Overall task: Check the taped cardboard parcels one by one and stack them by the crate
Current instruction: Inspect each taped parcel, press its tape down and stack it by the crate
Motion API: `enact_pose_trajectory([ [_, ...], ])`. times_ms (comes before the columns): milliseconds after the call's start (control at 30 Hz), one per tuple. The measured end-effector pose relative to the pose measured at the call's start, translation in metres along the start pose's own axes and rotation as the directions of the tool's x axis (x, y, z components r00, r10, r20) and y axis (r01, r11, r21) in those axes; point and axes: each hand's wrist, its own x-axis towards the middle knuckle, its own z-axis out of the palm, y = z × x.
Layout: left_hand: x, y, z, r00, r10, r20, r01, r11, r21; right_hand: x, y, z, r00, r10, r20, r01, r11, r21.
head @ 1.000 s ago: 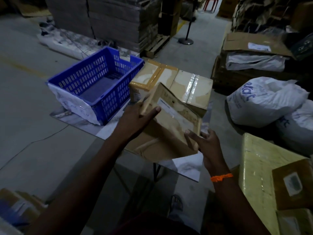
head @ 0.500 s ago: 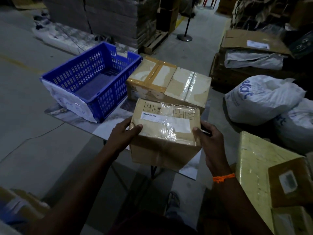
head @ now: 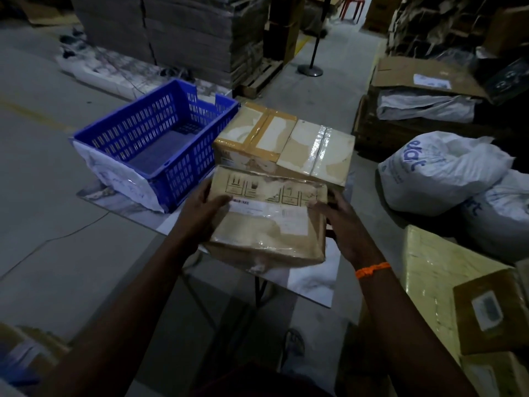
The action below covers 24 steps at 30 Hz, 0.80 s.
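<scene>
A person holds a taped cardboard parcel (head: 269, 222) between both hands over the near part of a marble-patterned table top (head: 312, 279); whether its underside rests on the table cannot be told. The left hand (head: 200, 209) clasps the parcel's left side, thumb laid across the top face and the other fingers hidden behind the edge. The right hand (head: 340, 224) clasps the right side in the same way, thumb on top near the corner, with an orange thread (head: 372, 269) around its wrist. The parcel's top face is turned up toward the camera, showing a row of printed handling symbols and a white shipping label (head: 266, 209) under glossy clear tape. Just beyond it on the table lie two more parcels side by side and touching: a brown-taped parcel (head: 252, 138) on the left and a clear-taped parcel (head: 317, 150) on the right. A blue plastic crate (head: 160, 141) stands on the table's left part, just beside the brown-taped parcel. To the right, on the floor, lie white sacks (head: 438, 170) and a large yellowish box (head: 429, 270).
</scene>
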Motion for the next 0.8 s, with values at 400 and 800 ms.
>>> enact_pose_trajectory([
  [400, -0.064, -0.09, -0.011, 0.944, -0.128, -0.302, 0.038, 0.957, -0.287, -0.046, 0.082, 0.021, 0.994, -0.09, -0.062, 0.087, 0.995, -0.056],
  [800, -0.06, -0.135, 0.0, 0.949, -0.257, -0.183, 0.249, 0.966, -0.063, -0.028, 0.135, 0.009, 0.994, 0.104, -0.045, -0.113, 0.942, -0.317],
])
